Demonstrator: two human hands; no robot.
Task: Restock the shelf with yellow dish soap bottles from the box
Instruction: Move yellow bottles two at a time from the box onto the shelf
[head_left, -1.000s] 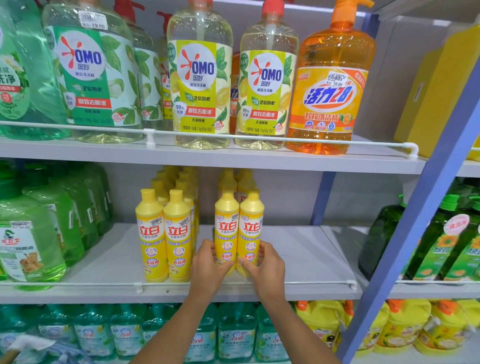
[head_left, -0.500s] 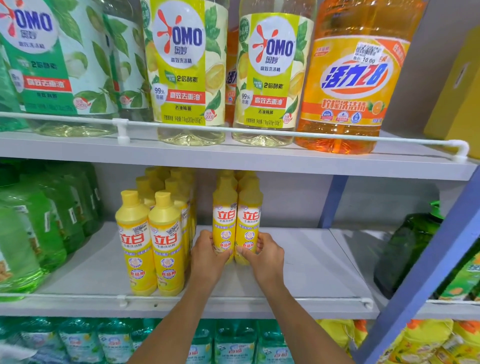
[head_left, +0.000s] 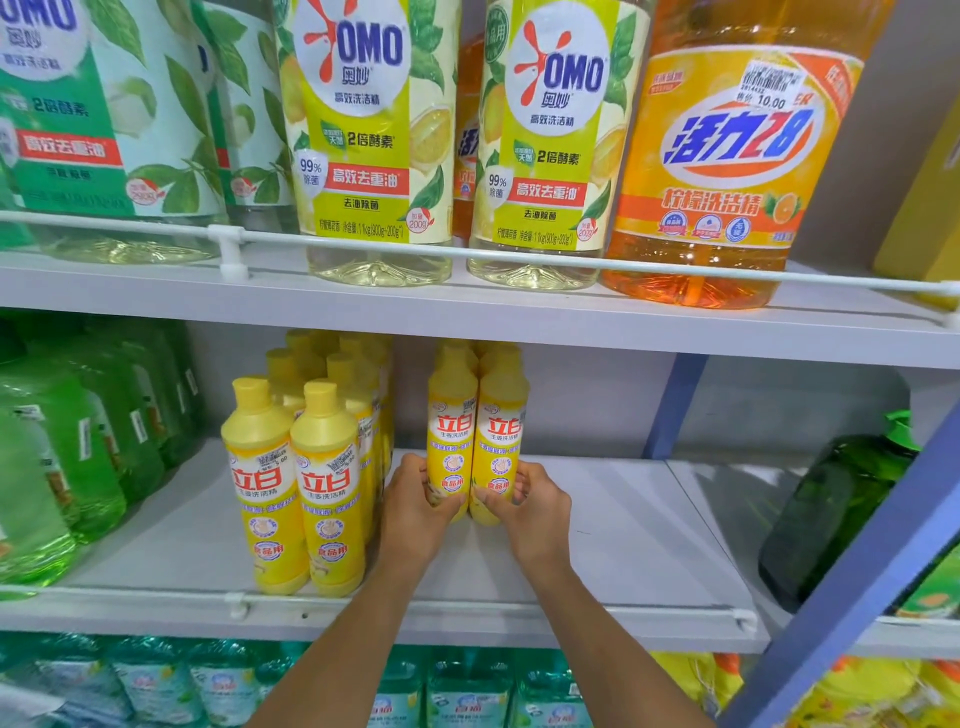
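Two yellow dish soap bottles (head_left: 451, 431) are held upright and touching each other on the middle shelf (head_left: 623, 540). The left one is grasped low by the left hand (head_left: 415, 512), the right one by the right hand (head_left: 532, 506). Since the earlier frames the pair has been pushed farther from the front rail (head_left: 691, 616), right of the near yellow row (head_left: 291, 483). Both grasps are unchanged.

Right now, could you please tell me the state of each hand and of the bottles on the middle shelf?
Left hand: grips left bottle, low down.
Right hand: grips right bottle, low down.
Both bottles: upright, capped, side by side.
Front pair: upright, capped, untouched.
Dark green bottle: upright, capped, untouched.
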